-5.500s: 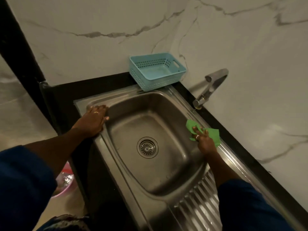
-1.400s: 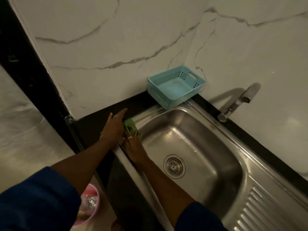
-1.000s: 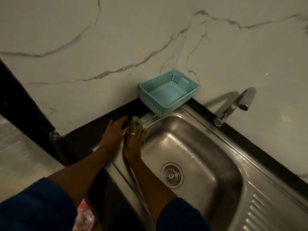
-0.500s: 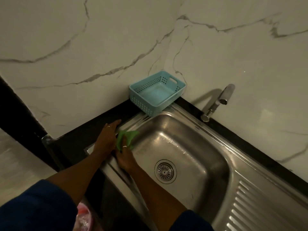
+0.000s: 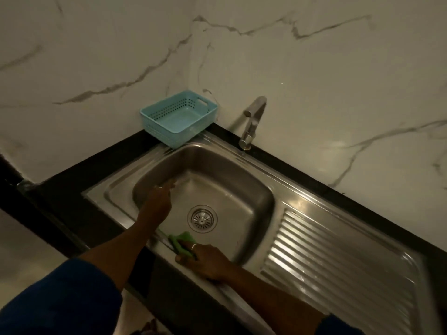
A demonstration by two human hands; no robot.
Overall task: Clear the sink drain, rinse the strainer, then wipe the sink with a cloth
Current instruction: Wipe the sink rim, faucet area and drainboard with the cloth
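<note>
A stainless steel sink [image 5: 256, 189] is set in a black counter. Its round strainer [image 5: 202, 218] sits in the drain at the bottom of the basin. My right hand [image 5: 205, 258] presses a green cloth [image 5: 182, 240] against the near rim of the basin, just in front of the drain. My left hand [image 5: 158, 201] hovers over the left part of the basin with the fingers stretched out toward the far wall and nothing in it.
A light blue perforated basket [image 5: 179, 117] stands at the back corner against the marble wall. A metal tap [image 5: 252, 122] rises behind the basin. The ribbed drainboard [image 5: 338, 257] lies to the right. The counter's front edge [image 5: 79, 238] drops off at the left.
My right hand has slid the green cloth from the far left corner of the rim to the near rim by the drain. My left hand left the rim and moved over the basin.
</note>
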